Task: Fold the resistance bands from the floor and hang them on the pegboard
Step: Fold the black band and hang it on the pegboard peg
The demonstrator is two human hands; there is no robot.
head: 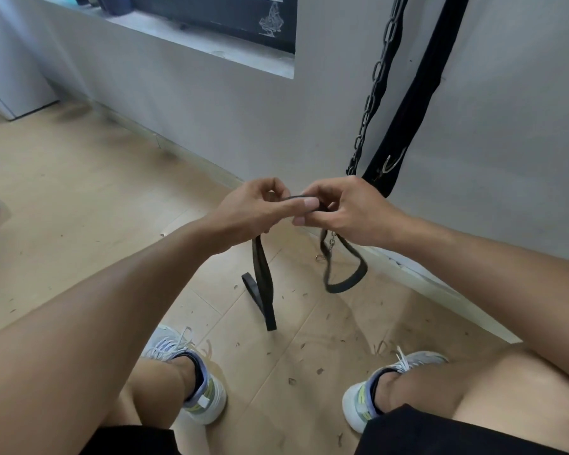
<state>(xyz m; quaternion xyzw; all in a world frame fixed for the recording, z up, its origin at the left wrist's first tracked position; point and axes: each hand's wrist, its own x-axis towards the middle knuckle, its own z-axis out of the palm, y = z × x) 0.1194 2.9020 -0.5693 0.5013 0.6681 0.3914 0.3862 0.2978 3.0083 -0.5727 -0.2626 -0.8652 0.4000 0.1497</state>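
Both ends of the resistance band (262, 257) dangle toward the floor (79, 198) while its middle is pinched by the left hand (257, 211) and right hand (349, 211); a loosened pinch could undo the fold.

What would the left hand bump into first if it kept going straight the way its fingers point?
Probably the right hand: the left hand points across at it, both pinching the same black band, fingertips almost touching. Depth is hard to judge here.
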